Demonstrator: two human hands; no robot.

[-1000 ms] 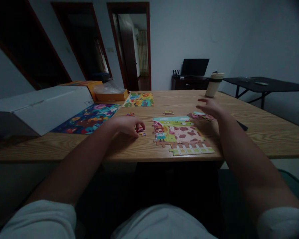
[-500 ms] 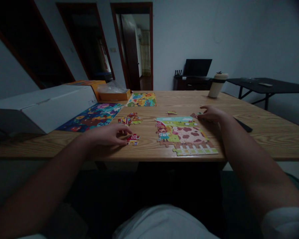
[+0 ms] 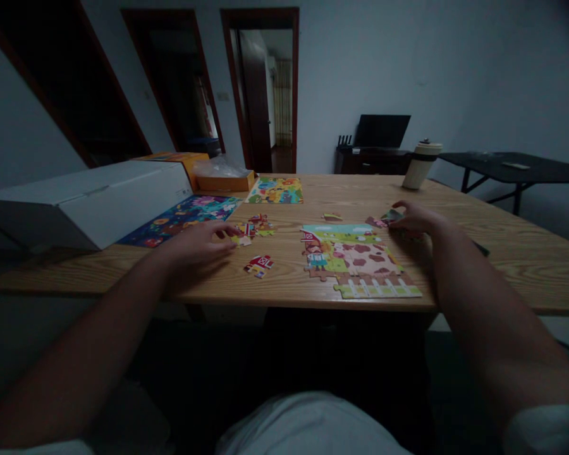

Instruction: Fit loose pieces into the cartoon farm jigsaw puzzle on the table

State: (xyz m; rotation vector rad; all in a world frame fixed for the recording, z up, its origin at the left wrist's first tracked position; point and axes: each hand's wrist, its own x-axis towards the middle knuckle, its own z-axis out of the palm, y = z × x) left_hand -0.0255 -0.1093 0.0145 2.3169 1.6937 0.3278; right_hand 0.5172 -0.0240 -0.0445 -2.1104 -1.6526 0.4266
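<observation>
A partly joined jigsaw puzzle [image 3: 360, 259] with a cow, a farmer and a white fence lies flat near the table's front edge. My left hand [image 3: 201, 245] is left of it, thumb and fingers apart, its fingertips at a loose cluster of puzzle pieces [image 3: 260, 225]. Just below that cluster lies a red barn piece [image 3: 260, 265], apart from my hand. Beyond the puzzle's right side, my right hand [image 3: 417, 218] pinches a greenish puzzle piece [image 3: 392, 216]. Other pieces under that hand are partly hidden.
A green-edged piece [image 3: 332, 217] lies behind the puzzle. At left are a white box [image 3: 123, 196], a dark blue picture puzzle [image 3: 180, 218] and an orange box [image 3: 225, 183] holding clear plastic. Farther back are a colourful animal puzzle [image 3: 275, 189] and a cream tumbler [image 3: 417, 167].
My left hand has left the barn piece and moved up to the loose cluster. Near my right fingertips, a greenish piece now shows tilted. The view has shifted slightly.
</observation>
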